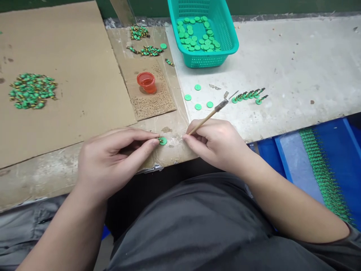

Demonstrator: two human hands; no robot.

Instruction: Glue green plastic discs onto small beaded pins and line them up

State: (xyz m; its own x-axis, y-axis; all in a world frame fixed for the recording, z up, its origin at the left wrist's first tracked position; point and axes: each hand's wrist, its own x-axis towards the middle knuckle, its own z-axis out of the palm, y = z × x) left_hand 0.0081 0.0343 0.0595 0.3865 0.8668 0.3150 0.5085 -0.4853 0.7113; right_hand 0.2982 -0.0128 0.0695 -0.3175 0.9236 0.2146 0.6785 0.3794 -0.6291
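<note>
My left hand [113, 160] rests at the table's near edge, thumb and forefinger pinched on a small green disc part [163, 140]. My right hand [216, 143] is closed around a thin wooden brush [208, 116], whose bristle end points up and right over the table. The two hands are a short gap apart. Several loose green discs [197, 98] lie just beyond the brush tip. A short row of assembled green parts [249, 95] lies to the right of them.
A teal basket [225, 30] holding several green discs stands at the back. A small orange cup [147, 82] sits on cardboard [70, 75]. A pile of green-and-gold parts [32, 91] lies far left, with smaller piles [146, 50] behind. A blue tray [293, 162] with a long row of green parts [321, 173] sits at lower right.
</note>
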